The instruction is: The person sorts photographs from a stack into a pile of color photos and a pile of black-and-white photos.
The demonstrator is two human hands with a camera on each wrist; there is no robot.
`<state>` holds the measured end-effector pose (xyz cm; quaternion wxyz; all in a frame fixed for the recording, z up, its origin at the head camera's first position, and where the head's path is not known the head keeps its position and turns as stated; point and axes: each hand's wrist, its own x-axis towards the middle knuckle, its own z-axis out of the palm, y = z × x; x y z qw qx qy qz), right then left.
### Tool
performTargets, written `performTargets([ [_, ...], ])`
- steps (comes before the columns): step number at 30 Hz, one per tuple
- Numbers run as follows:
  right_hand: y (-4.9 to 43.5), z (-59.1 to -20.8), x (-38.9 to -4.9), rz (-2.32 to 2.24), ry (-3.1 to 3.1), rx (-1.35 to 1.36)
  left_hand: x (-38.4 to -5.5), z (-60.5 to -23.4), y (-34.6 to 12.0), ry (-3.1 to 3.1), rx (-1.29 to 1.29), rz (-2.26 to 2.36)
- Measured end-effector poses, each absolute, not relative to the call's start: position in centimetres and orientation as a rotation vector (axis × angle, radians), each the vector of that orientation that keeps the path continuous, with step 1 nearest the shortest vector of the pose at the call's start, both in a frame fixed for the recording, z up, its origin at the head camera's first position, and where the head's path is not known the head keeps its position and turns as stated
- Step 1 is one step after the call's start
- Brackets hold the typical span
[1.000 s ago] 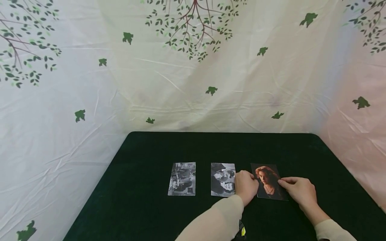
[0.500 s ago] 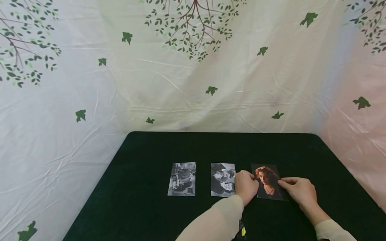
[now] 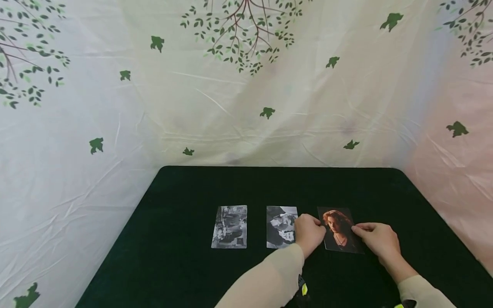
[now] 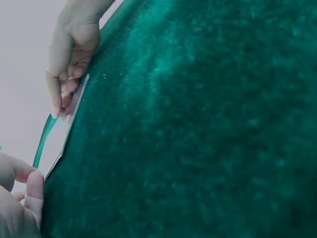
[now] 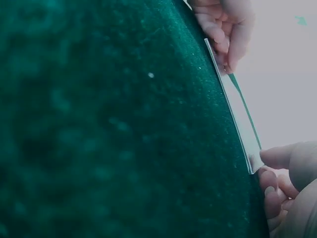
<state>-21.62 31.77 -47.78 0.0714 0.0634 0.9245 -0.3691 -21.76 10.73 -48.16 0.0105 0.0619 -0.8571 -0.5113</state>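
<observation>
A glossy colour photo print of a long-haired person on a dark ground lies at the right of a row on the dark green table. My left hand pinches its left edge, and my right hand pinches the right edge between thumb and fingers. From the left wrist, the print shows edge-on, low over the cloth, between my left hand and right hand. The right wrist view has the same print stretching from my right hand to the left hand.
Two black-and-white photo prints lie flat to the left: one partly behind my left hand, another farther left. The green cloth-covered table has rounded far corners. A pale curtain with leaf patterns hangs behind and at both sides.
The whole head view has shifted slightly, so everything sits a little farther left and higher. Both hands keep the same hold on the colour print.
</observation>
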Motion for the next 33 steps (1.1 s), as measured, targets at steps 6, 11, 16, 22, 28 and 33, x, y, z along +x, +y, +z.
performTargets([
  [6, 31.8, -47.5, -21.9, -1.158, 2.759, 0.185, -21.7, -46.6, 9.4, -2.562, 0.157, -1.776],
  [11, 31.4, -47.2, -21.9, -1.166, 2.834, 0.107, -21.4, -44.9, 7.1, -2.557, 0.084, -1.803],
  [16, 29.2, -46.3, -21.6, -1.132, 2.933, 0.015, -21.2, -44.0, 3.8, -2.6, -0.023, -1.623],
  [22, 25.2, -45.2, -21.3, -1.094, 2.967, -0.12, -20.8, -43.6, 0.0, -2.676, -0.062, -1.415],
  [28, 21.0, -45.3, -21.1, -1.084, 2.937, -0.215, -20.2, -44.0, -2.9, -2.729, -0.04, -1.341],
  [33, 17.9, -46.0, -20.9, -1.091, 2.897, -0.237, -19.9, -44.9, -4.0, -2.774, 0.036, -1.305],
])
